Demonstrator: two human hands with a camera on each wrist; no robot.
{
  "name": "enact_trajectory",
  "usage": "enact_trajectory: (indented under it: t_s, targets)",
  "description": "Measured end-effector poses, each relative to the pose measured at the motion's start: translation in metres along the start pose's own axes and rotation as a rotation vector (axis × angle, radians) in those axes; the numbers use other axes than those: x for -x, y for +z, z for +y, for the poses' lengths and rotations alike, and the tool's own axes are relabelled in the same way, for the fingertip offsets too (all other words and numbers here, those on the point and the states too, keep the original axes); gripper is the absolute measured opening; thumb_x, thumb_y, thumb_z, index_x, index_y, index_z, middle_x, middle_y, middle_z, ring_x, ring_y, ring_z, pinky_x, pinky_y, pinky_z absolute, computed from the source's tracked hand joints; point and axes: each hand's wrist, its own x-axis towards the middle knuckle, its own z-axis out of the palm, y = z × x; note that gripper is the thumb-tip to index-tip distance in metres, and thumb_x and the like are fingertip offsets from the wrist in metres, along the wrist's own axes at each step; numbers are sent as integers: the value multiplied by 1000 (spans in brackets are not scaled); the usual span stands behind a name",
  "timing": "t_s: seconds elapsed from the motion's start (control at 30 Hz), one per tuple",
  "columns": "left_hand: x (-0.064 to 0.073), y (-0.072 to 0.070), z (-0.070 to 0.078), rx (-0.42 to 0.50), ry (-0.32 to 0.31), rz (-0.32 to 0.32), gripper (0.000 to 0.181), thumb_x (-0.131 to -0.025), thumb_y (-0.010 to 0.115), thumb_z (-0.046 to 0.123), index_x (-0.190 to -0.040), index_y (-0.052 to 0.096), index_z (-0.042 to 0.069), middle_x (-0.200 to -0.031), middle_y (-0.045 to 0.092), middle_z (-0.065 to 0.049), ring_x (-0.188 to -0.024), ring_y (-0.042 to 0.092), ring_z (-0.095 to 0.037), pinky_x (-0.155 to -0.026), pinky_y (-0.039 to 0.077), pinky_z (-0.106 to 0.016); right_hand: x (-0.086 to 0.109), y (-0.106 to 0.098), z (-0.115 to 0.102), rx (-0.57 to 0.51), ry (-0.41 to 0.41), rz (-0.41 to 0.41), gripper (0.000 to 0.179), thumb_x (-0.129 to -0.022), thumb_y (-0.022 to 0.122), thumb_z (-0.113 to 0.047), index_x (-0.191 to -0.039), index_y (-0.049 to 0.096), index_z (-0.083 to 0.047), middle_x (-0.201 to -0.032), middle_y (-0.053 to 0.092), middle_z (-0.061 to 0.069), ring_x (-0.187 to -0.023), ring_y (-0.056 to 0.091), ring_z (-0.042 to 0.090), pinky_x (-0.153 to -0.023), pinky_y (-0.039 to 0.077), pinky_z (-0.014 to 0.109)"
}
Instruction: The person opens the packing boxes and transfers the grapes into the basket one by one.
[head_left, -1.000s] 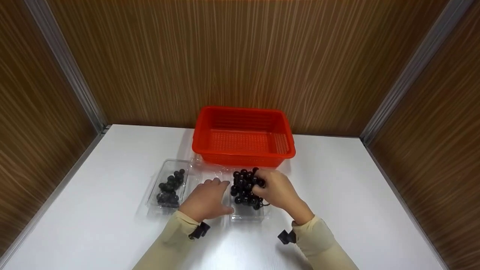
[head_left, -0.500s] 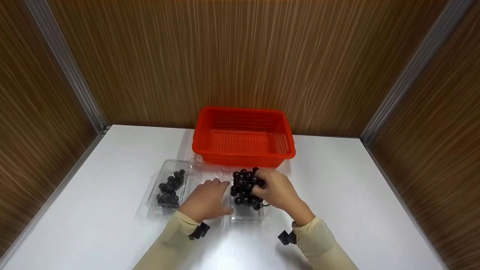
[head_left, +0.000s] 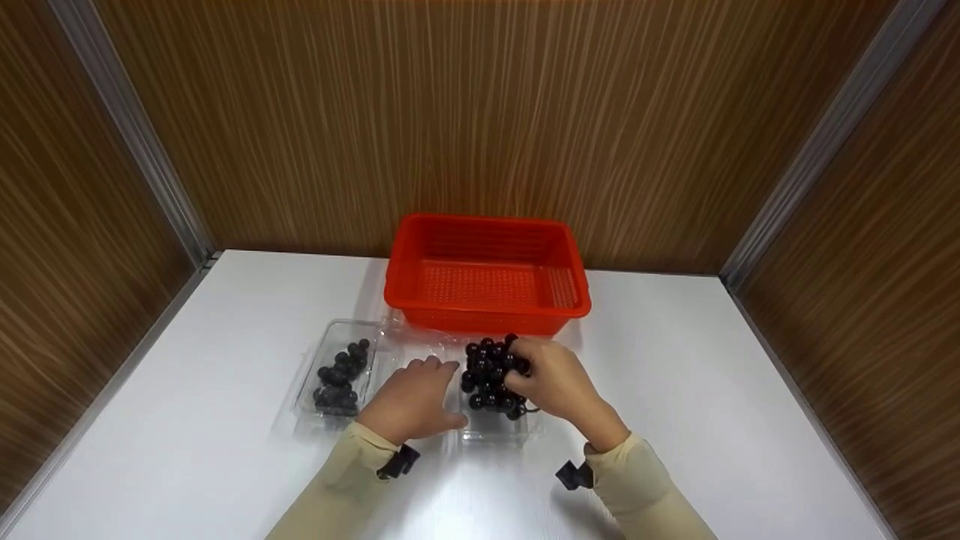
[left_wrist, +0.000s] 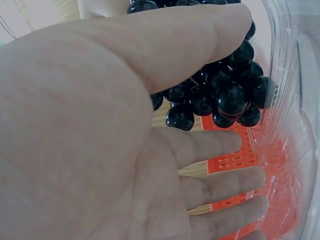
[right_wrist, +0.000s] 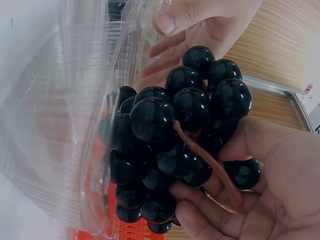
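My right hand (head_left: 553, 379) grips a bunch of dark, shiny grapes (head_left: 489, 379) from its right side, the thumb and fingers curled into it. The right wrist view shows a brown stem (right_wrist: 212, 165) curving from the bunch to that palm. Under the bunch is a clear plastic box (head_left: 491, 435), its front end showing. My left hand (head_left: 411, 399) is beside the box on the left, fingers extended and thumb spread, holding nothing. In the left wrist view its thumb overlaps the grapes (left_wrist: 220, 92), with the clear plastic wall (left_wrist: 300, 100) past the fingertips.
Left of my left hand sits another clear plastic container (head_left: 352, 324) with a smaller bunch of dark grapes (head_left: 341, 371) showing in it. A red perforated basket (head_left: 487, 309) stands behind on the white table (head_left: 675, 360). Wood-patterned panels (head_left: 495, 112) enclose the back and sides.
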Motion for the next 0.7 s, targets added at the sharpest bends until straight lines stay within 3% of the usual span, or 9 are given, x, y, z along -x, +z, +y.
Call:
enact_trajectory:
  t_s: [0.37,0.7]
  targets:
    - [0,-5,-3,23,-28,4,83,-82,83,42,-147,52,0,-143,56,-25,-128,55,-45,-107,46,-57,0,-2,1,6,0,6,12,-78,69,-6,-81,63,-15,-76,56,-6,-71,47,14,-63,42,31]
    - [-2,-7,-6,29,-9,44,83,-85,82,41,-151,49,4,-146,54,-24,-128,55,-46,-105,48,-59,0,-4,0,15,-2,9,10,-79,69,-6,-85,66,-13,-77,56,-5,-70,48,15,-63,42,32]
